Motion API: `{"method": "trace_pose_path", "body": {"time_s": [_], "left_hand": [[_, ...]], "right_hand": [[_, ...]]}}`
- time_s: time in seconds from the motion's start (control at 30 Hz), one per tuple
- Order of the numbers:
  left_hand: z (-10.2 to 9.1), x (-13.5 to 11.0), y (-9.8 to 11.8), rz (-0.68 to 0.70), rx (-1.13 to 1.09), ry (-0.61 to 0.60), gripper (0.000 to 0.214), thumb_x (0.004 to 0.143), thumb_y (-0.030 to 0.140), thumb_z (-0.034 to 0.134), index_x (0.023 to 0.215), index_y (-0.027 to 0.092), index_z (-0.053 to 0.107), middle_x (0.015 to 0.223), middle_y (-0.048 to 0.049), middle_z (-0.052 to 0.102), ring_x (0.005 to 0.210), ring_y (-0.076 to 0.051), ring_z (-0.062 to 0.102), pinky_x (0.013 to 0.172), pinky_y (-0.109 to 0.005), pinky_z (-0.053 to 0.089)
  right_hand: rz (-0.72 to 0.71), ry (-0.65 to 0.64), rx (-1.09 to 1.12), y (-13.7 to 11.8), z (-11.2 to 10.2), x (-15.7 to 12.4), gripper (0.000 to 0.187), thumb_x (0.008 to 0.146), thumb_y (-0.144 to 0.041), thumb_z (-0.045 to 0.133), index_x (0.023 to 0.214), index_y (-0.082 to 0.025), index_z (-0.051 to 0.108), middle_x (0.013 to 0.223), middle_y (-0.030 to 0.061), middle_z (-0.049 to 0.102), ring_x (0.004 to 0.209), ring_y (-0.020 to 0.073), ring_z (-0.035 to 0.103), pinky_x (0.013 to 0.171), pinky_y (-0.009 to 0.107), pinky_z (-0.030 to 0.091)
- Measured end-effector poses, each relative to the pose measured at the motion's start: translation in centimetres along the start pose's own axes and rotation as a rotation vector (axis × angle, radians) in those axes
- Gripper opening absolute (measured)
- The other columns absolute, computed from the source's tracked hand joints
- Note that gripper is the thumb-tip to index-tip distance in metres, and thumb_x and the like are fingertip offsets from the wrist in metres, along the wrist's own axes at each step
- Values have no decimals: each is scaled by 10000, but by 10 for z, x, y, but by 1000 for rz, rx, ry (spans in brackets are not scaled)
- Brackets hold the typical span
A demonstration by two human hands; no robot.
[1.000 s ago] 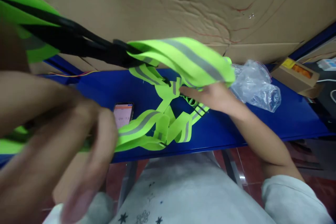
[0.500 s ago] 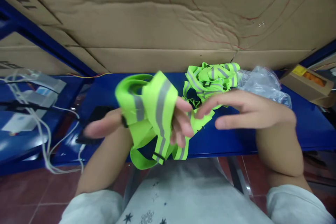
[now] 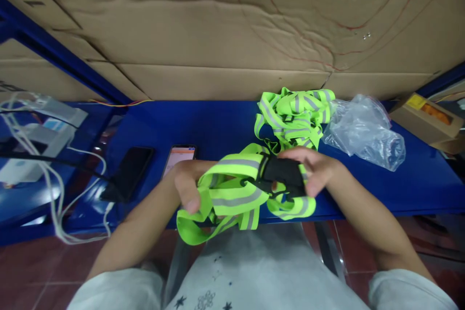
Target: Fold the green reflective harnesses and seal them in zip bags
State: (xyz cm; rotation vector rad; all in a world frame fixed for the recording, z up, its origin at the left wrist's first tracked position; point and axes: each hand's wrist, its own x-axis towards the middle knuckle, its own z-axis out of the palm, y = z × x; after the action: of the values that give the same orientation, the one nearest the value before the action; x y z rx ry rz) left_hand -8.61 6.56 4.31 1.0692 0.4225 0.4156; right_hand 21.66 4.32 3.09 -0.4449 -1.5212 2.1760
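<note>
A neon-green reflective strap (image 3: 238, 199) with a grey stripe is bunched in loops in front of my body, above the blue table's front edge. My left hand (image 3: 187, 185) is around its left part; the thumb shows, while the loops hide most of the fingers. At the strap's right end is a black buckle-like piece (image 3: 281, 174). My right hand (image 3: 318, 168) grips this piece from the right, thumb in front and fingers behind it. Just beyond lies a pile of similar green straps (image 3: 296, 114).
A clear plastic bag (image 3: 366, 131) and an open cardboard box (image 3: 428, 118) lie at the right of the blue table (image 3: 156, 118). On the left are a lit phone (image 3: 179, 156), a dark phone (image 3: 131, 169) and white cables (image 3: 54, 179). Cardboard (image 3: 203, 34) stands behind.
My right hand, empty before, has come down and taken hold of the black piece. My left hand has turned over with the strap loops, and the lit phone has come into view.
</note>
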Motion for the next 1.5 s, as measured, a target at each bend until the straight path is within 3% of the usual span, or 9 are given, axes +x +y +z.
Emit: {"method": "trace_pose_path", "body": {"time_s": [0.13,0.37,0.53,0.63,0.73,0.93,1.1,1.3,1.5], "left_hand": [[-7,-6,-6,-189,38,-365,430,670,451,875,983,164,810,779,-76,777,667,-227,712,648,-326,611],[3,15,-17,-32,-173,-94,469,580,233,928,1004,175,736,790,-13,751,592,-151,682,550,-214,538],[9,13,-18,75,-225,28,531,536,259,926,1031,206,742,831,-18,765,625,-170,672,569,-252,532],[8,18,-14,141,-233,120,493,541,275,918,995,207,741,796,-13,739,616,-163,634,545,-254,491],[7,22,-10,206,-213,116,432,614,301,896,992,195,715,716,6,676,585,-129,590,544,-227,445],[2,24,-11,404,314,155,934,741,327,882,1558,326,428,1419,-97,596,1313,-268,572,1092,-372,448],[4,25,-17,559,416,154,844,871,579,726,1601,332,382,1568,-109,484,1467,-317,442,1243,-453,307],[30,26,-23,370,526,360,919,732,398,916,1537,302,483,1526,-99,559,1384,-294,543,1191,-410,395],[34,32,-25,135,486,399,453,799,465,838,1110,148,749,1052,-60,769,972,-227,696,863,-309,520]], "right_hand": [[-219,264,-45,-15,-3,-23,506,688,-557,858,1013,-217,672,712,-18,633,559,112,574,542,230,467],[-34,256,-7,-1,12,-1,467,914,-346,740,1355,-247,622,982,33,696,690,106,658,589,212,532],[61,208,-116,25,10,15,541,868,-565,769,1228,-165,710,1013,64,732,906,139,666,821,239,541],[63,104,-110,25,10,14,487,797,-524,844,1065,-134,731,942,59,729,876,154,666,814,259,548],[76,200,-111,17,11,9,385,786,-408,868,1024,-140,727,914,45,716,785,132,650,725,230,535],[-49,512,-211,6,7,-2,398,752,-495,866,960,-172,764,825,27,686,684,135,581,628,239,466],[-34,619,-426,-2,10,-1,359,841,-518,796,898,-166,752,777,15,654,656,127,534,601,239,419],[-94,793,-489,6,14,9,482,891,-646,689,736,-190,670,675,-10,562,662,137,517,627,251,411],[-18,887,-194,15,19,19,533,814,-746,702,945,-233,767,798,16,712,815,213,687,745,309,544]]}}
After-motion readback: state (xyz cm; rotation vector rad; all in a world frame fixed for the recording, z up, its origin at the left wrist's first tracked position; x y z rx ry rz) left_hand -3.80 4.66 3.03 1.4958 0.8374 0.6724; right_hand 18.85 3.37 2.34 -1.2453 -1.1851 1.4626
